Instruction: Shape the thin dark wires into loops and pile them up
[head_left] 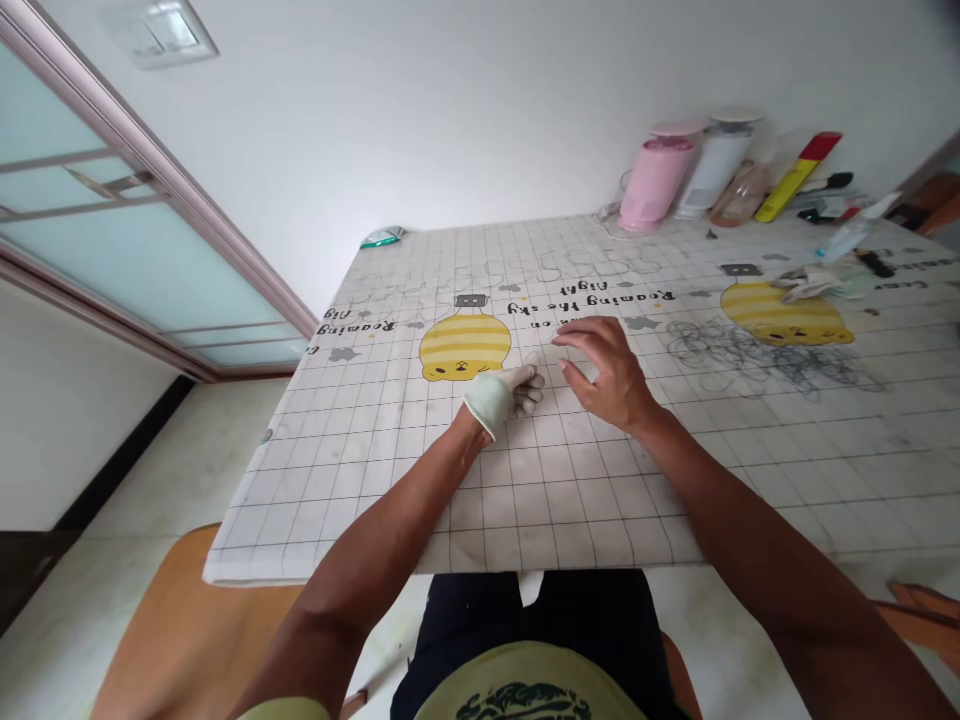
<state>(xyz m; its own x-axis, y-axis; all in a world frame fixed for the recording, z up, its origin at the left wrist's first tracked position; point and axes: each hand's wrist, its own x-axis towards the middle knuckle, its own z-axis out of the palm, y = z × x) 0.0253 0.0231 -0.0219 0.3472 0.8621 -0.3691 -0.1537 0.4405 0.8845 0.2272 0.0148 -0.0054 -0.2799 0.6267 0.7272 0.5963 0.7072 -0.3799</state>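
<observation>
Well, the pale greenish-white glove (489, 404) sits on my left hand (523, 388) at twelve o'clock; whether those fingers pinch anything, I can't tell. My bare right hand (609, 376), at one, is empty, thumb and fingers curved apart, probably for easy gripping. Thin dark tangled strands (784, 368) lie at two, away from both hands.

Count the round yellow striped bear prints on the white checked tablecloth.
2: the left bear print, just beyond and left of the pale-gloved left hand; the right bear print, partly under a crumpled pale cloth. Others may be out of view.
</observation>
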